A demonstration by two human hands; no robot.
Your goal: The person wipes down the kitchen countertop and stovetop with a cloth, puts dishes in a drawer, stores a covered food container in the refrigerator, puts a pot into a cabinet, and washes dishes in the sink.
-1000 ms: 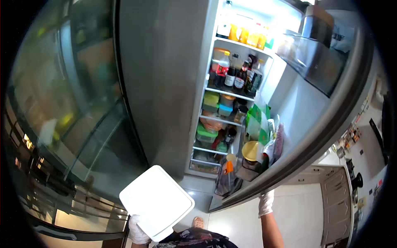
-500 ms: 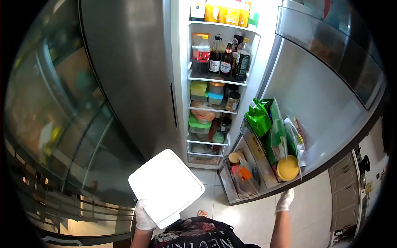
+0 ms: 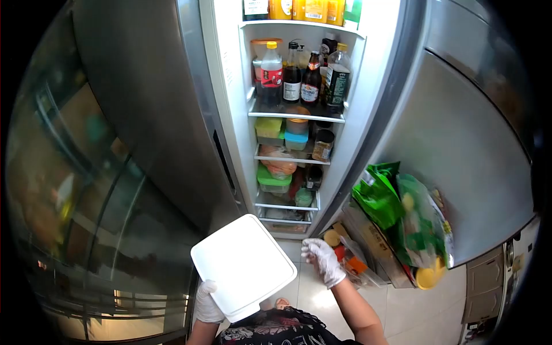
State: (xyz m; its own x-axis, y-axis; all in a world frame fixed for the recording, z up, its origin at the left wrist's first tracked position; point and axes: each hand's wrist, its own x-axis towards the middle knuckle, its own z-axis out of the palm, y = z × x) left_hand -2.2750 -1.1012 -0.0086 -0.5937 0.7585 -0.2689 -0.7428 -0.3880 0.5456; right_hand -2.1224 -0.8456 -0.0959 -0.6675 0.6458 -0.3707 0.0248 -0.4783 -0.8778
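Note:
A white square container with a white lid (image 3: 244,267) is held in front of my body. My left hand (image 3: 209,302), in a thin whitish glove, is closed on its lower left edge, thumb over the lid. To its right, my gloved right hand (image 3: 324,261) hangs in the air with fingers loosely bent and nothing visible in them. It is in front of the lower door bin (image 3: 368,279) of the open fridge, whose shelves hold a cola bottle (image 3: 271,77), dark bottles and several food boxes.
The open fridge door (image 3: 466,126) is on the right, with a green bag (image 3: 379,195) and a yellow-lidded tub (image 3: 430,276) in its bins. The shut dark fridge door (image 3: 144,115) stands on the left. Pale tiles (image 3: 402,313) cover the floor.
My right hand has left the lower edge of the door and moved left, in front of the fridge. The door stands wider open. The white container has shifted slightly right with my left hand.

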